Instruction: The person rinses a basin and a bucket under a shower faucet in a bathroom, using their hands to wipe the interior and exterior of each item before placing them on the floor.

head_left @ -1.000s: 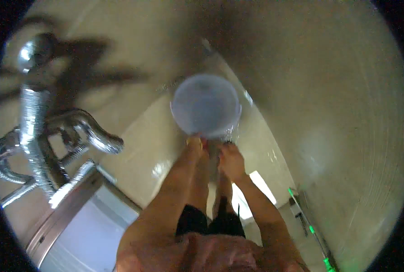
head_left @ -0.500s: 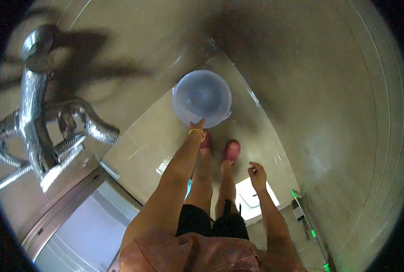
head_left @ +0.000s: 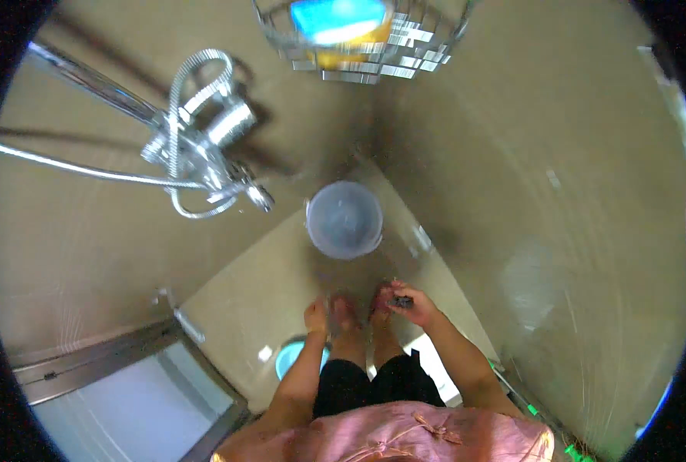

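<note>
A pale translucent bucket (head_left: 344, 219) stands upright on the floor in the corner, with a little shine inside it. My left hand (head_left: 316, 316) hangs in front of the bucket, apart from it, its fingers curled in with nothing visible in them. To the right, my right hand (head_left: 414, 305) is closed around a small dark object (head_left: 401, 302) whose kind is blurred. Below the hands show my feet in reddish footwear.
A chrome shower mixer (head_left: 216, 154) with a coiled hose juts from the left wall. Above the corner hangs a wire basket (head_left: 378, 68) holding blue and yellow items. A light blue basin (head_left: 289, 357) lies by my left forearm. A framed door (head_left: 143, 408) is at lower left.
My left hand has let go of the bucket's rim and drawn back. My right hand has moved inward, and a dark object now shows in it. The view has risen, bringing the basket in.
</note>
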The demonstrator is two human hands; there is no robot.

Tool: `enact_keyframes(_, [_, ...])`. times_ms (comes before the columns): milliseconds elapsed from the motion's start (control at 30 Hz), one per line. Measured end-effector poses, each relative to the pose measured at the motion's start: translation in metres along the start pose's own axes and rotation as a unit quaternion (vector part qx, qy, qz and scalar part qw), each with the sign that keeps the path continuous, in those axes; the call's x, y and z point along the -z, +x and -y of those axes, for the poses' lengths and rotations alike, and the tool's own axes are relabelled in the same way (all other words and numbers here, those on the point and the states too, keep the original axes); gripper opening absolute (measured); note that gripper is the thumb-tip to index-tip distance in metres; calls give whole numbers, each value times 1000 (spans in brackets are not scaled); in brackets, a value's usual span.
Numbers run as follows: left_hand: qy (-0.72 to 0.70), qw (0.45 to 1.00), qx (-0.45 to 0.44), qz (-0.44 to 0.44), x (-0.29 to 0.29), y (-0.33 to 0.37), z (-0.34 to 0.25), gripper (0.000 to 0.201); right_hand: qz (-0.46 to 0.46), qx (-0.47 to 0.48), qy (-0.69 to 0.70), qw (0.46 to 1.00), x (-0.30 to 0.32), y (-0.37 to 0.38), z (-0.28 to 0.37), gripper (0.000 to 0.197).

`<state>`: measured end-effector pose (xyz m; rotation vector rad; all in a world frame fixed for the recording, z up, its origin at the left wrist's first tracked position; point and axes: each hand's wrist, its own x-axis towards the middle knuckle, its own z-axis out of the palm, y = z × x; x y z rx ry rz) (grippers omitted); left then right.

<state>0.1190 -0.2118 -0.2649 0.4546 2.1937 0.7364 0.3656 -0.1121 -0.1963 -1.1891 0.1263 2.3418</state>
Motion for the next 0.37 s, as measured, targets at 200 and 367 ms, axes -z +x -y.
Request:
enact_keyframes(200, [-26, 967, -193, 164, 89, -66, -40, 15, 94, 187, -367, 907, -83, -77, 59, 44])
enact_keyframes(367, [26, 890, -323, 322, 171, -26, -12, 67, 238, 330, -515, 754, -214, -197, 118, 44])
